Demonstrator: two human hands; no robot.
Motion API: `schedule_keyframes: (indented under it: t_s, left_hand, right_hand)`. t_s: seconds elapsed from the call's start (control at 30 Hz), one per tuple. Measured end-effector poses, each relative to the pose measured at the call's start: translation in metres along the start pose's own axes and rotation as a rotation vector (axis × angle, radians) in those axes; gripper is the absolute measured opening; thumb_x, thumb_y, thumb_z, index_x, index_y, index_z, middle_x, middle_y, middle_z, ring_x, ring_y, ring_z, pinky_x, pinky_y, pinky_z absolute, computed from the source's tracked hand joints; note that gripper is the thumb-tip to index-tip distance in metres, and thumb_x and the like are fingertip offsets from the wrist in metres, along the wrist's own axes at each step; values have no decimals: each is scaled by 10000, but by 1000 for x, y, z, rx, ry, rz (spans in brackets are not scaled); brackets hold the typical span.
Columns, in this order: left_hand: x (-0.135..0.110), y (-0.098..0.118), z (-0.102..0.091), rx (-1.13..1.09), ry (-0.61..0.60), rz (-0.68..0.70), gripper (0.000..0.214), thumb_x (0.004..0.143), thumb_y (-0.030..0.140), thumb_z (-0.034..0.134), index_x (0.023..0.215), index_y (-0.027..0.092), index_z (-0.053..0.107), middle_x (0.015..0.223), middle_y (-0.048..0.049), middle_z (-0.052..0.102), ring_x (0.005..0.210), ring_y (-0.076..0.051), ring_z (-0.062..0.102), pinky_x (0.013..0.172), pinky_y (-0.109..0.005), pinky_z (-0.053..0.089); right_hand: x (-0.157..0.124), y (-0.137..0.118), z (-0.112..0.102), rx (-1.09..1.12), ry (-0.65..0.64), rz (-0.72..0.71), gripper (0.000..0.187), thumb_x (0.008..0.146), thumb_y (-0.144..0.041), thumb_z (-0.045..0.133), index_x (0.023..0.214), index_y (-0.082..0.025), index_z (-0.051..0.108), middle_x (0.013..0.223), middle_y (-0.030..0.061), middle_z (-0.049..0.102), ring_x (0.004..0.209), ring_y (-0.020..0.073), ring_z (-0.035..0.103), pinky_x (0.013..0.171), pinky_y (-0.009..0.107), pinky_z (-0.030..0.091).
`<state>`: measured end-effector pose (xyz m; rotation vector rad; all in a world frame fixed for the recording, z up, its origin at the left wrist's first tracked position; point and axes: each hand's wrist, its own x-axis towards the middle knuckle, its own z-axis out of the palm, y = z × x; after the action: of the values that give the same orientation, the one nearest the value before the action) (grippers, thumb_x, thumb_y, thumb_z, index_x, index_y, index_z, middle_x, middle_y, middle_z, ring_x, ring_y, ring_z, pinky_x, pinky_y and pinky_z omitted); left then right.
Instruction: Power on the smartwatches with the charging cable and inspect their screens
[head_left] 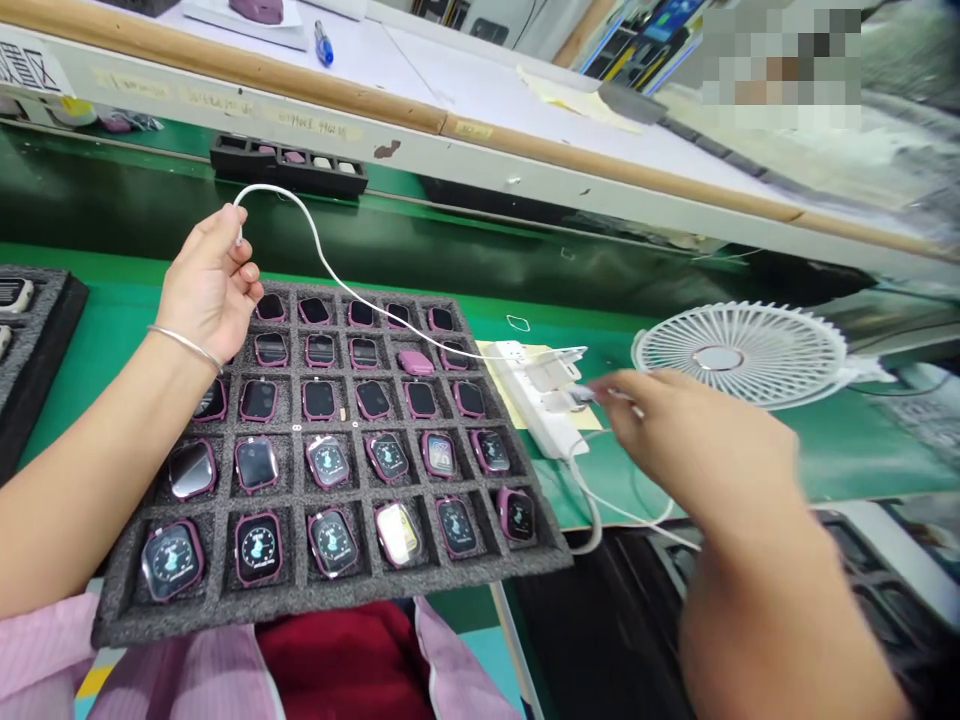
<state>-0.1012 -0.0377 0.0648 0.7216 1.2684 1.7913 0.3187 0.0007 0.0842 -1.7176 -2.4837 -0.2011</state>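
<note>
- We judge the step in hand to be handling the white cable at its two ends, one raised, one by the power strip.
- In our left hand, thumb and forefinger press together on the cable's near end, above the far left corner of the foam tray.
- From this pinch we trace the cable in an arch, then down over the tray's far rows of watches to the strip, beside the upper adapter.
- Our right hand is blurred; its fingertips lie at the strip's side, next to the lower plug. We cannot tell whether they close on it.
- In our judgement, the next move calls for a sure right-hand grip at the strip and enough slack to keep the cable off the watches.
</note>
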Motion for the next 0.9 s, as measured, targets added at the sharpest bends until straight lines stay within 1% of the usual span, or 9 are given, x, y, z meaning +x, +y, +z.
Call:
schedule_keyframes:
  t_s: [0.1,0.17,0.23,0.33,0.43,0.5,0.63,0.73,0.9]
  left_hand:
    - [0,-3,-1,-30,-6,-12,262,734,521,769,829,345,600,683,43,617,633,-143,598,538,-292,422]
    - [0,-5,-2,-36,-3,-14,259,731,503,777,811,337,595,672,48,602,611,-134,580,537,-290,418]
    - [1,-7,-3,-29,2,-7,266,731,503,775,806,327,590,658,51,585,590,-130,565,534,-288,414]
    - [3,-13,-3,-60,27,-10,280,725,475,785,805,299,583,633,60,545,537,-108,525,515,-270,406]
    - [7,-21,-2,-134,76,-36,263,728,399,798,798,270,580,618,74,509,487,-77,468,490,-238,392]
    - [9,-26,-1,-164,117,-60,244,739,358,795,789,255,579,610,80,495,472,-66,446,480,-219,383]
    - [10,-34,1,-186,168,-88,202,766,307,775,773,219,594,602,77,498,470,-53,437,479,-187,376]
    - [9,-37,1,-185,161,-77,195,768,280,779,756,199,603,593,73,502,463,-44,427,484,-170,377]
    - [7,-41,0,-180,111,-57,216,753,278,811,747,182,618,597,63,510,466,-40,420,487,-160,380]
  right_hand:
    - [24,-34,21,277,170,-231,198,915,-308,568,913,-189,726,883,120,696,822,239,652,720,363,474]
    - [42,-59,37,352,215,-276,212,925,-270,536,931,-183,729,887,104,686,848,230,645,748,353,486]
    - [57,-74,51,407,142,-357,205,914,-234,531,923,-177,728,895,93,685,866,221,640,781,347,489]
    - [69,-78,61,457,-15,-460,199,896,-208,525,910,-180,722,886,76,684,851,210,634,794,340,483]
    - [74,-72,60,495,-56,-387,210,913,-247,507,897,-176,704,875,73,688,808,202,626,748,323,476]
    - [81,-71,59,505,-141,-310,218,926,-265,500,903,-171,695,868,68,703,770,191,625,709,300,472]
    - [99,-82,59,305,-305,-297,227,921,-182,509,949,-162,733,942,85,729,876,205,655,790,293,467]
    - [104,-95,61,132,-276,-306,261,936,-174,514,1021,-180,761,977,95,705,924,213,657,820,295,459]
    - [92,-109,69,77,-127,-227,297,967,-182,488,1123,-188,741,1067,100,648,928,199,653,765,278,472]
